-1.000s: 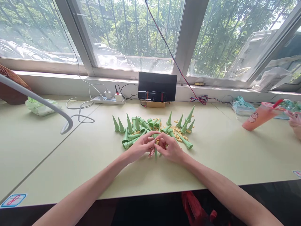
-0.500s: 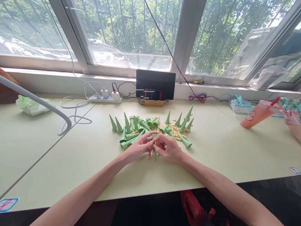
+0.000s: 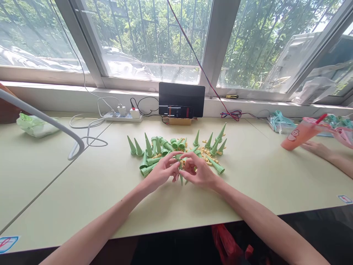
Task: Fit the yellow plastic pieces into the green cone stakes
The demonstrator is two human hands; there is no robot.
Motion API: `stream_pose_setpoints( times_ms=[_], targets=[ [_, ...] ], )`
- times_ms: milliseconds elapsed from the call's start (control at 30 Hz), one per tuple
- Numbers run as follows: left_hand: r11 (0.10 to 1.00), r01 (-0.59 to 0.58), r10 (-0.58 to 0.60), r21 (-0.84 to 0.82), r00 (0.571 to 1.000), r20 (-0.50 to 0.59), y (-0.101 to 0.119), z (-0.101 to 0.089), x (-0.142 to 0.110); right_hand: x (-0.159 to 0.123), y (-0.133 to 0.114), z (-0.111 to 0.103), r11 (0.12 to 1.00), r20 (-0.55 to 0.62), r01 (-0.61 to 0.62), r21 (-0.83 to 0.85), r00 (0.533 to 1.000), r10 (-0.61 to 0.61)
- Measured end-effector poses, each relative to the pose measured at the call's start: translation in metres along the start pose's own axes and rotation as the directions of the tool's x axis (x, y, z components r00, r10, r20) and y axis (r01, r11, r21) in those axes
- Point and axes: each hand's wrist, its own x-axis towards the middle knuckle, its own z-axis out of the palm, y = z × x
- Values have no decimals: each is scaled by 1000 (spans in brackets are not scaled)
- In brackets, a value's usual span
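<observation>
The left hand's (image 3: 164,168) fingers pinch a green cone (image 3: 181,179); the right hand (image 3: 201,170) curls close (can't tell if pinching). Adjusting seems in hand; the next move wants steadiness.

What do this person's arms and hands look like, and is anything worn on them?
The left hand and right hand are bare, with no gloves, rings or bracelets visible. Both slim forearms are uncovered too: no sleeve or watch shows. The left forearm carries one small dark spot. The fingernails are too small to make out.
</observation>
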Motion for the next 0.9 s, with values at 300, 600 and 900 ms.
stream_pose_setpoints(
  times_ms=[300, 600, 900],
  targets=[
    [799, -44, 241, 600, 937, -253, -11, 3, 1, 10, 17, -25, 991, -409, -35, -130, 912, -21],
    [665, 23, 301, 746, 906, -296, -15, 3, 0, 12, 20, -25, 974, -436, -119, -193, 900, 24],
    [609, 88, 215, 788, 938, -272, -18, 0, -1, 11, 23, -25, 965, -426, -130, -229, 904, 21]
  ],
)
